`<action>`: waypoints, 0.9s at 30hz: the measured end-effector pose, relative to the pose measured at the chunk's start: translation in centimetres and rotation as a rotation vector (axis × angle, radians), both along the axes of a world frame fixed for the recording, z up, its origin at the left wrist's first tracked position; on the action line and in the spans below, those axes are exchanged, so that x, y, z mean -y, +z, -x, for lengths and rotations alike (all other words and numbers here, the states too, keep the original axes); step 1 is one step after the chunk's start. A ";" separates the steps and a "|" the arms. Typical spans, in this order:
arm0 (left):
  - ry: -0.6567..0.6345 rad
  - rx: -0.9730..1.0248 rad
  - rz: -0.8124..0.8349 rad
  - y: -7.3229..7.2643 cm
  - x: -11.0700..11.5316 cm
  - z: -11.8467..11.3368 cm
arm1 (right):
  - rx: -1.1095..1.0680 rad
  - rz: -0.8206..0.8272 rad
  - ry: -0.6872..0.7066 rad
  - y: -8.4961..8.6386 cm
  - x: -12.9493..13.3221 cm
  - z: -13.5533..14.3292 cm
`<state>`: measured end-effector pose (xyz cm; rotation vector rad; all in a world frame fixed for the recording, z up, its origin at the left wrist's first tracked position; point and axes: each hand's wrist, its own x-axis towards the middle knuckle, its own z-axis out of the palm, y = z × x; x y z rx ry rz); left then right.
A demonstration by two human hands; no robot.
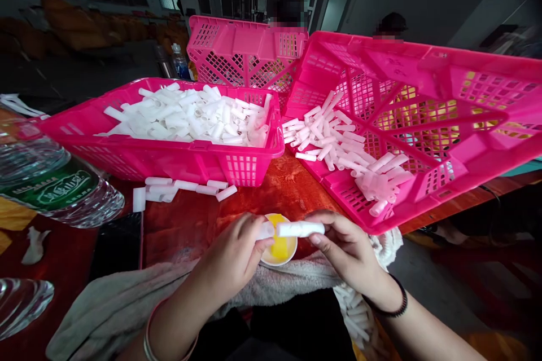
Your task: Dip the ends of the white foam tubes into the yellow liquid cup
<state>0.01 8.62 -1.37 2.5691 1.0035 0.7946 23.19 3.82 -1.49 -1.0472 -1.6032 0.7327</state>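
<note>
My left hand (237, 251) pinches a short translucent white tube (265, 230) between thumb and fingers. In my right hand (345, 245) is a longer white roll (300, 229), held level by its right end. The two pieces face each other end to end, with a narrow gap between them. Beneath them stands a small white bowl (289, 251) with something yellow (278, 248) in it. White tubes (186, 115) fill the pink basket (203, 158) at the left. More white pieces (334, 138) lie in a tilted pink basket (423, 62) at the right.
Several loose tubes (160, 189) lie before the left basket. Large water bottles (63, 186) and a dark flat object (116, 242) are at the left. A grey towel (139, 293) drapes the red table's (178, 237) front edge. Two people's heads show behind the baskets.
</note>
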 end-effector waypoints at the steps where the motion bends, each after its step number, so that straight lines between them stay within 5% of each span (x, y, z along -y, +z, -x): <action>1: -0.022 -0.019 -0.067 0.6 0.1 -0.1 | 0.013 0.016 0.020 0.6 0.3 0.3; 6: -0.032 -0.202 -0.347 2.2 1.0 -0.3 | 0.134 0.089 0.076 2.5 1.0 0.7; 10: -0.002 -0.230 -0.340 2.6 1.9 -0.3 | 0.191 0.040 0.121 3.3 1.0 0.9; 19: -0.057 -0.046 0.117 3.7 3.6 -0.6 | 0.223 -0.026 0.264 4.7 1.1 1.3; 24: -0.020 0.021 0.298 3.3 4.6 -1.5 | 0.390 -0.138 0.134 4.5 0.4 1.9; 27: -0.048 0.172 0.620 3.1 6.0 -2.5 | 0.454 -0.263 0.085 3.8 0.1 3.0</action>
